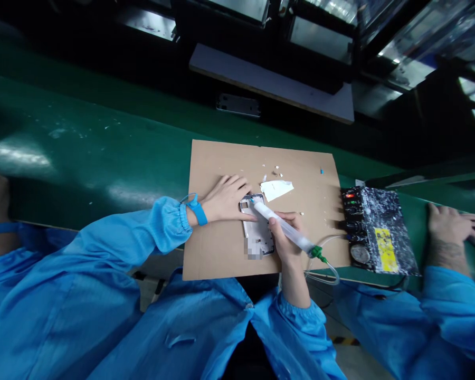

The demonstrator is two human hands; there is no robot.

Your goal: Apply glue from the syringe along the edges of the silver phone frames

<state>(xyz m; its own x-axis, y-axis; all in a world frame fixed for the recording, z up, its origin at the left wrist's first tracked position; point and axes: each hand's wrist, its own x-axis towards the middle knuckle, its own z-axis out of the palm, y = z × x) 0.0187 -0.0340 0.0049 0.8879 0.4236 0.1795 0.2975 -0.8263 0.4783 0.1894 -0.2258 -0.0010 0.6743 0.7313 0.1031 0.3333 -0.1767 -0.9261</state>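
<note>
A pale phone frame with a dark rim lies flat on a brown cardboard sheet. My left hand rests at the frame's upper left, its fingers stretched out and its thumb reaching onto the frame. Wrapped in my right hand is a translucent glue syringe, tilted with its tip at the frame's upper end. A green cap and a clear tube are at the syringe's back end. Whether the tip touches the frame, I cannot tell.
A torn white paper, small white crumbs and a blue bit lie on the cardboard. To the right stands a speckled dispenser box with a gauge. Another frame lies beyond. A co-worker's hands rest at far right.
</note>
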